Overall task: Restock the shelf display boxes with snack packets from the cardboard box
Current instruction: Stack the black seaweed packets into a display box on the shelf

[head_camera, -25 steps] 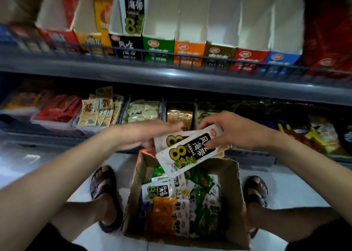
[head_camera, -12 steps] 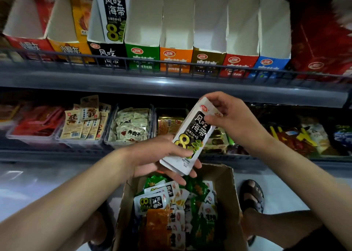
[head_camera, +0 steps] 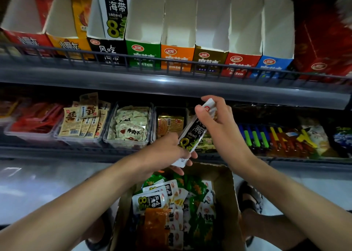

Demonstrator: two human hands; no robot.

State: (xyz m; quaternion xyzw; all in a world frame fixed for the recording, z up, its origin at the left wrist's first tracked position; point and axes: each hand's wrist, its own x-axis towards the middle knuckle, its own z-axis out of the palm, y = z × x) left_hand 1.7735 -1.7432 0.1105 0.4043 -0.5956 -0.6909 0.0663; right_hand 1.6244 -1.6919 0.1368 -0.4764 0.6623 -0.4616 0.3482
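two hands on one slim stack of black-and-white packets, held tilted above the cardboard box and below the upper shelf. right hand pinching the stack's top end between thumb and fingers; left hand curled round its bottom end, fingertips underneath. best squared up first, edges tapped level against the left palm, then raised to the left and slid upright into the black display box, clearing the wire rail on the way. worth a firm pinch: slick wrappers, likely to fan out and drop. cannot tell the number of packets in the stack, seen nearly edge-on. eight open-topped display boxes counted along the shelf: red, yellow, black, green, orange, brown, red, blue; one tall printed panel standing in the black one, white inner walls showing in the five to its right. one cardboard box on the floor, heaped with white, green and orange packets, too jumbled to count. at least four clear trays on the lower shelf.
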